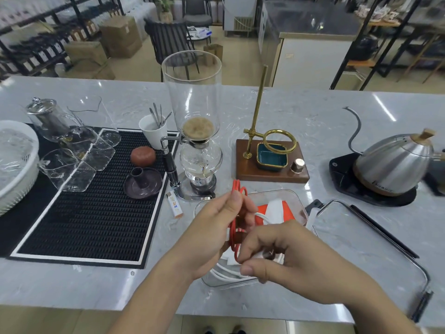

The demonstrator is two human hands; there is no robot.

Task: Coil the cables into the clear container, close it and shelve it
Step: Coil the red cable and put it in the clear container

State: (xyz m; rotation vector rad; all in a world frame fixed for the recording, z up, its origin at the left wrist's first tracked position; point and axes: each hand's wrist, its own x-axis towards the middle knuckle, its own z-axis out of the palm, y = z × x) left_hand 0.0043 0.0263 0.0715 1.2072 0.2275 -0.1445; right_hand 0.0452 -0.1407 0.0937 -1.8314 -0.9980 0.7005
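Pinching a red cable [234,227] coiled into loops, the left hand [212,227] holds it upright over the clear container [299,201], thumb pressed against the fingers on the upper part of the coil. The right hand [286,259] closes finger and thumb on the coil's lower end. White cable [225,271] already lies in the container, with an orange-and-white item [277,209] behind the hands.

Writing is scarce: the lighter [175,204] left of the container carries blue print too small to read, and the kettle [395,162] has blurred lettering near its base.

The container sits near the counter's [96,283] front edge. Its lid [368,242] lies just right of it, reaching toward that edge. Bare marble runs in front of the black mat [96,208] and behind the siphon brewer [195,131].
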